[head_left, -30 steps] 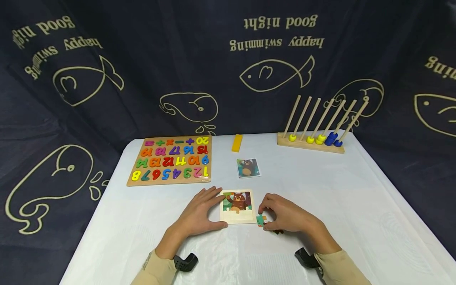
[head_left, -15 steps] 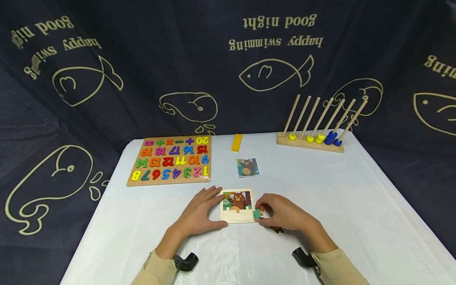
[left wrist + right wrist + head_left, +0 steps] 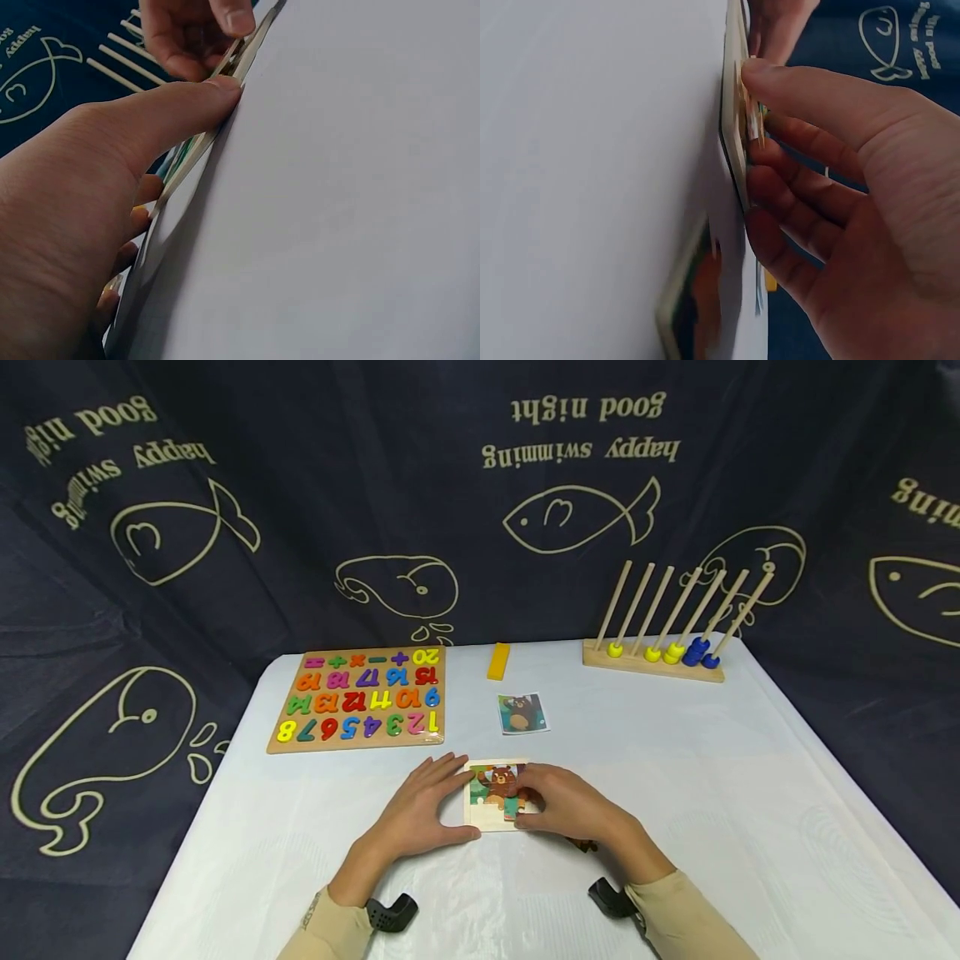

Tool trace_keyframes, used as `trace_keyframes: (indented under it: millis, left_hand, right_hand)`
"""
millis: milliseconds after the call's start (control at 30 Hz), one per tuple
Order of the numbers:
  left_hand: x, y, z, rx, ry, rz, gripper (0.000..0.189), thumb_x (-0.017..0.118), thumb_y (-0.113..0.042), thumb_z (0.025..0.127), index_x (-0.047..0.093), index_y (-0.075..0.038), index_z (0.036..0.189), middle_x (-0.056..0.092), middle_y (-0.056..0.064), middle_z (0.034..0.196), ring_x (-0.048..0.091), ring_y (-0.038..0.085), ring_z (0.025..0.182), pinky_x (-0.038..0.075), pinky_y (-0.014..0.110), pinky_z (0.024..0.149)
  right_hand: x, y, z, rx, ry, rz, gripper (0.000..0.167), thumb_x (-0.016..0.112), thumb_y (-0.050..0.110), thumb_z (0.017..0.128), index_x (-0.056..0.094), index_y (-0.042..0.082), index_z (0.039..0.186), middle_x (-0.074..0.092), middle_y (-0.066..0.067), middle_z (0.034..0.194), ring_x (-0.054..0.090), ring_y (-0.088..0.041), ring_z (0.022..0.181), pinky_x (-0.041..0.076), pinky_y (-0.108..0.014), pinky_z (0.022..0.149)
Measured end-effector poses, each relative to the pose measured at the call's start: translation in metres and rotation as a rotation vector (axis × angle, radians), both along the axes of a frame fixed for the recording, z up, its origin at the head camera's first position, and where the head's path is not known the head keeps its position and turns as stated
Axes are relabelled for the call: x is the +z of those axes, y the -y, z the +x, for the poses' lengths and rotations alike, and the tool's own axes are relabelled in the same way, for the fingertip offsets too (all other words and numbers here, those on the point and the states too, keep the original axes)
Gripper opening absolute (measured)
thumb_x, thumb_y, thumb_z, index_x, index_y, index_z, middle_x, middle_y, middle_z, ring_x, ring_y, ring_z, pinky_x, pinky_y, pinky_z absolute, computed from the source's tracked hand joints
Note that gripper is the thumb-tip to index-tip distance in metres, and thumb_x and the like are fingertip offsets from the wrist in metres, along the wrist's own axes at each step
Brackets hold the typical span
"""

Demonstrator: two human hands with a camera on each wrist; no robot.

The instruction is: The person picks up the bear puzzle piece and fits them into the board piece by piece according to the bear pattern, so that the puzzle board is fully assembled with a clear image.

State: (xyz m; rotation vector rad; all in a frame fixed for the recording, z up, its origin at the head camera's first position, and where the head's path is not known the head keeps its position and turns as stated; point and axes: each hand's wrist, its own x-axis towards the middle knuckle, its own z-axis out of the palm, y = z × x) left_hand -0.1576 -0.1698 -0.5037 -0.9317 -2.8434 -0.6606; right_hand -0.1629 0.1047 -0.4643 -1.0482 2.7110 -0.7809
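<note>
A square wooden puzzle tray [image 3: 489, 820] lies before me, its upper part filled with a bear picture. My left hand [image 3: 420, 810] holds the tray's left side, thumb at the lower corner and fingers along the upper left edge. My right hand [image 3: 573, 803] pinches a teal and orange puzzle piece [image 3: 511, 808] over the bare lower part of the tray. In the right wrist view, thumb and fingers meet around that piece, just above the tray. A loose dark brown puzzle piece [image 3: 582, 844] lies on the table, partly hidden under my right hand.
Behind the tray lies a bear picture card [image 3: 523, 714], with a yellow block [image 3: 498, 662] farther back. A wooden number board [image 3: 360, 697] is at the back left. A peg rack [image 3: 652, 665] with yellow and blue beads stands at the back right.
My right hand has lifted the teal and orange piece from beside the tray and moved it left, over the tray's lower part. The left hand has stayed in place.
</note>
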Motion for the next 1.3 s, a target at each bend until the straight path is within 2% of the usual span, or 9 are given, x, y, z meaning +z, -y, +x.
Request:
trace_keyframes:
  millis: [167,300,433,567,733,1000,1133,1300]
  left_hand:
    - [0.000,0.000,0.000,0.003,0.005,-0.015,0.088,0.061,-0.075,0.073,0.051,-0.020,0.141,0.034,-0.001,0.153,0.023,0.020,0.142,0.014,0.040,0.116]
    - [0.001,0.001,0.000,0.006,0.012,-0.009,0.088,0.061,-0.075,0.073,0.051,-0.020,0.141,0.034,-0.001,0.152,0.023,0.020,0.142,0.014,0.042,0.116]
    - [0.001,0.001,0.000,0.001,0.025,-0.009,0.088,0.061,-0.075,0.074,0.050,-0.020,0.142,0.033,-0.001,0.153,0.022,0.021,0.142,0.014,0.043,0.116]
    - [0.002,0.000,0.000,0.000,0.032,-0.015,0.087,0.062,-0.074,0.074,0.050,-0.021,0.142,0.033,-0.001,0.153,0.022,0.020,0.142,0.014,0.043,0.116]
    - [0.003,-0.001,0.000,0.000,0.016,-0.007,0.086,0.061,-0.074,0.075,0.051,-0.020,0.141,0.035,0.000,0.152,0.023,0.020,0.142,0.015,0.042,0.116]
    - [-0.001,0.000,-0.001,0.020,-0.039,0.033,0.065,0.055,-0.062,0.088,0.056,-0.020,0.137,0.042,0.000,0.148,0.030,0.022,0.139,0.018,0.043,0.115]
    - [-0.003,0.000,-0.002,0.024,-0.059,0.044,0.060,0.058,-0.058,0.088,0.058,-0.020,0.135,0.044,0.000,0.146,0.032,0.021,0.138,0.020,0.043,0.114]
    - [-0.002,-0.001,-0.002,0.018,-0.045,0.047,0.061,0.060,-0.057,0.087,0.058,-0.019,0.135,0.044,0.000,0.146,0.031,0.020,0.138,0.019,0.041,0.115]
  right_hand:
    - [-0.003,0.014,-0.003,0.020,-0.008,-0.005,0.031,0.078,0.033,0.080,0.069,0.023,0.108,0.059,0.013,0.103,0.053,-0.005,0.094,0.047,-0.032,0.087]
    - [-0.005,0.024,-0.005,0.054,-0.050,-0.017,0.030,0.077,0.034,0.081,0.069,0.021,0.107,0.059,0.013,0.104,0.052,-0.005,0.094,0.047,-0.030,0.085]
    - [-0.005,0.028,-0.007,0.072,-0.061,-0.052,0.031,0.075,0.036,0.083,0.069,0.019,0.108,0.059,0.011,0.100,0.053,-0.007,0.088,0.048,-0.028,0.077]
    - [-0.005,0.026,-0.010,0.033,-0.035,-0.071,0.023,0.073,0.032,0.086,0.070,0.019,0.105,0.058,0.011,0.092,0.053,-0.006,0.078,0.046,-0.025,0.070]
    - [-0.007,0.027,-0.015,-0.003,-0.019,-0.054,0.016,0.072,0.028,0.086,0.069,0.019,0.099,0.056,0.010,0.088,0.051,-0.005,0.074,0.045,-0.024,0.067]
    - [-0.009,0.034,-0.017,-0.039,-0.023,-0.018,0.020,0.075,0.033,0.083,0.065,0.020,0.094,0.053,0.008,0.081,0.048,-0.005,0.070,0.043,-0.024,0.062]
    - [-0.010,0.036,-0.017,-0.060,-0.022,-0.007,0.021,0.075,0.035,0.083,0.065,0.020,0.094,0.053,0.009,0.080,0.048,-0.005,0.069,0.042,-0.025,0.062]
    - [-0.011,0.037,-0.016,-0.085,-0.036,-0.016,0.023,0.077,0.035,0.081,0.066,0.020,0.093,0.052,0.010,0.078,0.047,-0.005,0.067,0.041,-0.025,0.059]
